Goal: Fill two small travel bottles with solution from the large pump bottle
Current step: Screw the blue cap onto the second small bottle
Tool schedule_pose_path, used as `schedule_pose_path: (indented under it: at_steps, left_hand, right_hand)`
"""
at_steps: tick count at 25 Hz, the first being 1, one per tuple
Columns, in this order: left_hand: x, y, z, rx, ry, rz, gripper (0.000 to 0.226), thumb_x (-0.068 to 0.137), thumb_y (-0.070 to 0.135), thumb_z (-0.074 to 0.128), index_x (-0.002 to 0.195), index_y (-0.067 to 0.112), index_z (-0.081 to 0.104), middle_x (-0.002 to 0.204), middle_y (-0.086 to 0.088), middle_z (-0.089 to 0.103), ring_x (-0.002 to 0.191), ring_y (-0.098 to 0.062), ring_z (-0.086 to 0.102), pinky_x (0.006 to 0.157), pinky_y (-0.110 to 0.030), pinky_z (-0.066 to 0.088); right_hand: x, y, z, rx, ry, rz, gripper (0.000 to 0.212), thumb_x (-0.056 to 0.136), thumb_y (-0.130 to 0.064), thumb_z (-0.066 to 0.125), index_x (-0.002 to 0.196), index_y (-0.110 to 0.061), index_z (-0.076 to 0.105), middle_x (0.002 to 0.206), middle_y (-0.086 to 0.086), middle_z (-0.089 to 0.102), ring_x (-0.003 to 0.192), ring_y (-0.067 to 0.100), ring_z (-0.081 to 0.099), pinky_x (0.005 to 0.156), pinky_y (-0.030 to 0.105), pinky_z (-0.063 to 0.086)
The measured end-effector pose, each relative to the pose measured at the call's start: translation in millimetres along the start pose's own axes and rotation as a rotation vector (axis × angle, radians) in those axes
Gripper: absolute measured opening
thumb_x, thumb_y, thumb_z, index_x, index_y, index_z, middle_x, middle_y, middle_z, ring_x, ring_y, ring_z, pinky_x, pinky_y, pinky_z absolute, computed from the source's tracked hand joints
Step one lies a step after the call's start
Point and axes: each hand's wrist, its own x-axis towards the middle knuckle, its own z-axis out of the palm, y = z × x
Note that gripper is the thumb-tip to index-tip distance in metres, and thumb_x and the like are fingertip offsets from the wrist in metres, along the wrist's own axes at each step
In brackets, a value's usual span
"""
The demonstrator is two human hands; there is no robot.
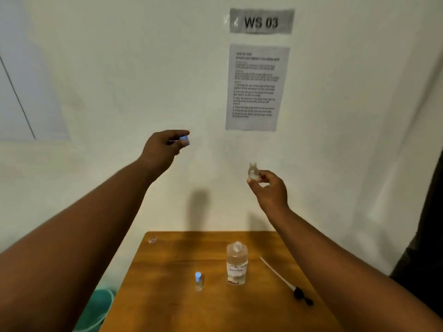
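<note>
My left hand is raised in front of the wall, pinching a small blue cap. My right hand is also raised and holds a small clear travel bottle, uncapped and upright. Down on the wooden table stands the large clear bottle with its pump taken out and its neck open. A second small travel bottle with a blue cap stands to its left. The pump head with its long white tube lies flat on the table to the right of the large bottle.
A small scrap lies at the table's far left corner. A teal bin sits on the floor left of the table. The wall behind carries a "WS 03" sign and a printed sheet.
</note>
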Motion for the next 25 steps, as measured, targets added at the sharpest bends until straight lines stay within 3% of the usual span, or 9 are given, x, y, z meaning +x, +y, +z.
schedule_pose_path:
  at_steps: [5, 11, 16, 21, 25]
  left_hand:
    - [0.5, 134.1, -18.2, -0.1, -0.064, 0.208, 0.018, 0.091, 0.011, 0.073, 0.105, 0.023, 0.072, 0.104, -0.005, 0.075, 0.099, -0.019, 0.071, 0.091, -0.036, 0.058]
    - [-12.5, 207.6, -28.2, -0.121, -0.098, 0.286, 0.016, 0.091, 0.014, 0.074, 0.106, 0.011, 0.072, 0.099, -0.006, 0.078, 0.095, -0.019, 0.076, 0.085, -0.034, 0.061]
    - [-23.5, 218.2, -28.3, -0.189, -0.126, 0.285, 0.016, 0.093, 0.017, 0.073, 0.108, 0.012, 0.072, 0.102, -0.002, 0.078, 0.097, -0.019, 0.076, 0.085, -0.033, 0.061]
    - [-27.0, 218.8, -32.5, -0.278, -0.123, 0.26, 0.02, 0.095, 0.017, 0.069, 0.113, 0.01, 0.071, 0.099, 0.0, 0.078, 0.093, -0.016, 0.076, 0.083, -0.03, 0.061]
    - [-29.2, 218.5, -32.0, -0.297, -0.173, 0.257, 0.02, 0.097, 0.014, 0.066, 0.115, 0.009, 0.07, 0.103, -0.003, 0.077, 0.098, -0.022, 0.074, 0.085, -0.034, 0.062]
  right_hand:
    - [-0.6, -138.7, -2.3, 0.211, 0.008, -0.146, 0.018, 0.083, -0.031, 0.077, 0.098, -0.027, 0.067, 0.09, -0.012, 0.066, 0.086, 0.007, 0.063, 0.08, 0.026, 0.052]
    - [-22.8, -230.7, -17.3, 0.327, -0.021, -0.244, 0.019, 0.086, -0.033, 0.074, 0.103, -0.03, 0.067, 0.096, -0.014, 0.063, 0.093, 0.01, 0.059, 0.082, 0.024, 0.05]
    - [-37.2, -253.9, -28.5, 0.372, -0.019, -0.282, 0.018, 0.089, -0.031, 0.072, 0.105, -0.025, 0.068, 0.089, -0.028, 0.054, 0.085, 0.003, 0.053, 0.079, 0.024, 0.048]
    - [-44.7, -255.0, -26.3, 0.372, -0.032, -0.268, 0.022, 0.088, -0.031, 0.073, 0.108, -0.021, 0.072, 0.09, -0.029, 0.056, 0.087, 0.005, 0.055, 0.086, 0.032, 0.053]
    - [-48.4, -254.6, -24.7, 0.38, -0.046, -0.29, 0.013, 0.087, -0.03, 0.073, 0.099, -0.029, 0.068, 0.086, -0.029, 0.055, 0.084, 0.006, 0.056, 0.079, 0.023, 0.05]
